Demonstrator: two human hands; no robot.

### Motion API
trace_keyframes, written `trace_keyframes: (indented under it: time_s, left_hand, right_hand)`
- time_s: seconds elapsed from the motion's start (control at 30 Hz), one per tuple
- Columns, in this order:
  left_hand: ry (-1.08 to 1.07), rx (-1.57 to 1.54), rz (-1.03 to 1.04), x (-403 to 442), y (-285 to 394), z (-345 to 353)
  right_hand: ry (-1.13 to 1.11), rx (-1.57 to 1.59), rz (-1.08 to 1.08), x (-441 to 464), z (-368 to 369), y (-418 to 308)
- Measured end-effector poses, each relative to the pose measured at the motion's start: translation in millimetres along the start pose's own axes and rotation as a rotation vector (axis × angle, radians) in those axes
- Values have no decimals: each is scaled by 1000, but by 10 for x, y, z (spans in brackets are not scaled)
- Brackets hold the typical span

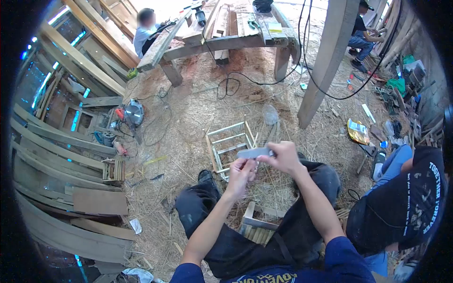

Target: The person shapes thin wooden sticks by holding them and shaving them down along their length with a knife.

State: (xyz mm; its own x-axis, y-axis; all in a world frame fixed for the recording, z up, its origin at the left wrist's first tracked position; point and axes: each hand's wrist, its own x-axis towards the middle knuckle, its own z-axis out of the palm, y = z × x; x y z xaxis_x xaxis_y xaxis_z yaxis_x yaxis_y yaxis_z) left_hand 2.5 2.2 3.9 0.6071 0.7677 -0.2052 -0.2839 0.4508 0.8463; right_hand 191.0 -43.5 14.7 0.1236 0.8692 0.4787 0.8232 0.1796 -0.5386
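My right hand [285, 158] is closed around the end of a knife [253, 153] with a broad grey blade; its handle is hidden in the fist. The blade points left, just above the fingertips of my left hand [241, 177]. Those fingers are pinched together, and what they hold is too small to make out. Beyond my hands, a slim frame of light sticks with crossbars [229, 139] lies on the ground. Between my legs sits a small wooden stool-like piece with slats [257, 233].
A rough wooden workbench [222, 45] stands ahead, beside a thick post [328, 61]. A circular saw [134, 112] lies on the left near stacked boards [99, 200]. A person in a black shirt [406, 203] sits close on my right; two others are farther off. Shavings and cables cover the floor.
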Motion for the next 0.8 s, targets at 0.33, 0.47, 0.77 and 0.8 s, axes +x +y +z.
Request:
trace_keyframes:
  time_s: [0.33,0.47,0.77,0.8]
  left_hand:
    - [-64,52,-82,-36,75,-2]
    - [-65,3,-57,-54,94,123]
    - [-147,-39,-181,-24,-48,164]
    - [-146,-33,-182,15,-34,187]
  right_hand:
    - [-14,6,-73,-24,27,46]
    - [-19,-1,-67,-45,-36,110]
    - [-5,-60,-120,-114,-155,194]
    - [14,-64,-121,-100,-173,231]
